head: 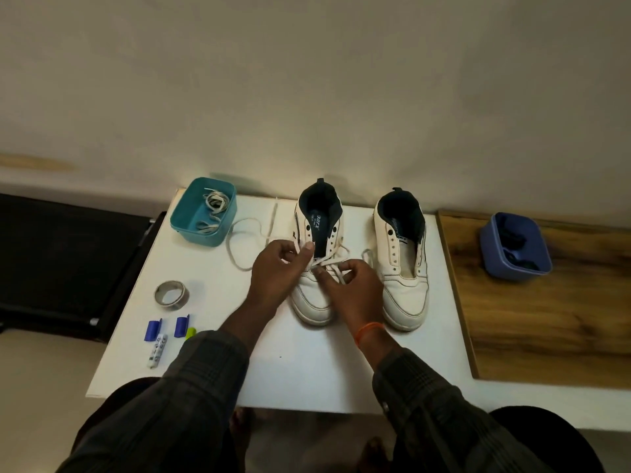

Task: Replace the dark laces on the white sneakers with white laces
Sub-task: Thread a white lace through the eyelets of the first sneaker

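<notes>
- While the left sneaker (316, 268) stands with its toe toward the person, both hands work over its lower eyelets, so the lacing seems to be at an early stage.
- The left hand (278, 268) pinches a strand of the white lace (246, 233) between thumb and curled fingers, just beside the left row of eyelets; I think it holds the strand tight so the crossings do not loosen.
- The right hand (353, 279) has its fingers curled on the crossed part of the same lace over the tongue, probably to guide an end toward the next hole.
- The free length of this lace runs off to the left and lies in a loop on the white bench (307, 370), so it is out of the way.
- The right sneaker (403, 264) stands just beside, with no lace in its eyelets, so it waits for its turn.
- A teal tub (186, 213) at the back left holds more light laces, near enough to reach.
- A blue tub (491, 254) stands well apart on the wooden board (546, 319) and holds dark things, likely the removed laces, though I cannot tell for sure.
- A tape roll (170, 295), two blue clips (153, 331) and a small white tube (156, 351) lie at the front left.
</notes>
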